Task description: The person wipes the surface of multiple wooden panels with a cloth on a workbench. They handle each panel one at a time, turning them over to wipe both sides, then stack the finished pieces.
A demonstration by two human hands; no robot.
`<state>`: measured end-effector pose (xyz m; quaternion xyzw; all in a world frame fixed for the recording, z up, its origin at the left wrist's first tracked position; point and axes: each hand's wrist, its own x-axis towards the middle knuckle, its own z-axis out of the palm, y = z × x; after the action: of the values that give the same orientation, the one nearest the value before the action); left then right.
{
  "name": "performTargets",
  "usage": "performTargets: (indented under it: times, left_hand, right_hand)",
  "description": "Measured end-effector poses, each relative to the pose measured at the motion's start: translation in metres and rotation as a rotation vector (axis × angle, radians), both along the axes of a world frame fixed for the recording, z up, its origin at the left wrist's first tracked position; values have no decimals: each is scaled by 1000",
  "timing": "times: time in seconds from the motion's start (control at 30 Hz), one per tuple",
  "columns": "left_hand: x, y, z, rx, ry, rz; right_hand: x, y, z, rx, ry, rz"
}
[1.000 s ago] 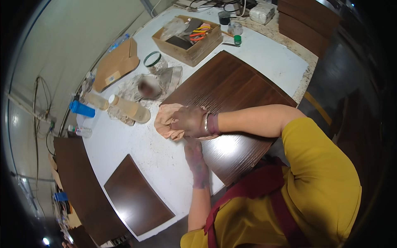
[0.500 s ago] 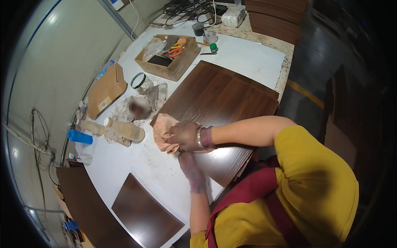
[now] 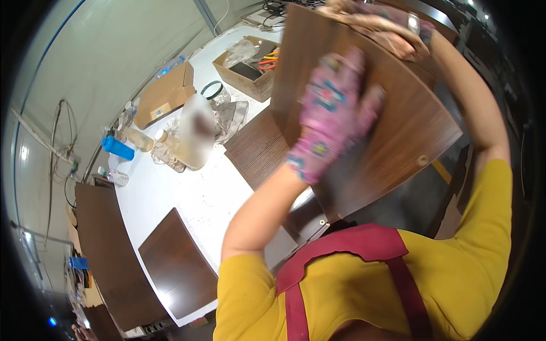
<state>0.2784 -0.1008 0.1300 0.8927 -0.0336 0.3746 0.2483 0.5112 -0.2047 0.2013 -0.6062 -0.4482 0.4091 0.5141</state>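
Observation:
A dark brown wood panel (image 3: 409,122) is tilted up off the table in front of me. My left hand (image 3: 335,111), in a pink patterned glove, lies against the panel's face with its fingers apart. At the panel's top edge is my right hand (image 3: 392,12), also gloved, closed on a peach-coloured cloth (image 3: 389,41); its fingertips are partly hidden. A small round fitting (image 3: 422,160) shows near the panel's right corner. Under the raised panel, another brown panel (image 3: 259,145) lies on the white table (image 3: 187,196).
A smaller brown panel (image 3: 179,264) rests at the table's near left edge. Farther back stand a wooden tool box (image 3: 259,85), a cardboard box (image 3: 165,96), a green-rimmed jar (image 3: 215,94), a blue bottle (image 3: 118,148) and a blurred pale bottle (image 3: 165,139).
The upper panel has gone from lying flat to tilted up. My left hand has moved up onto its face. My right hand and the cloth have moved to its far edge.

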Motion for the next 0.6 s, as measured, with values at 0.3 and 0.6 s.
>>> performTargets:
  times: [0.3, 0.6]
  left_hand:
    - [-53, -19, -166, 198, 518, 15]
    - [-70, 5, -183, 307, 532, 39]
  right_hand:
    - [93, -47, -193, -369, -309, -148]
    - [45, 48, -194, -13, -501, -528]
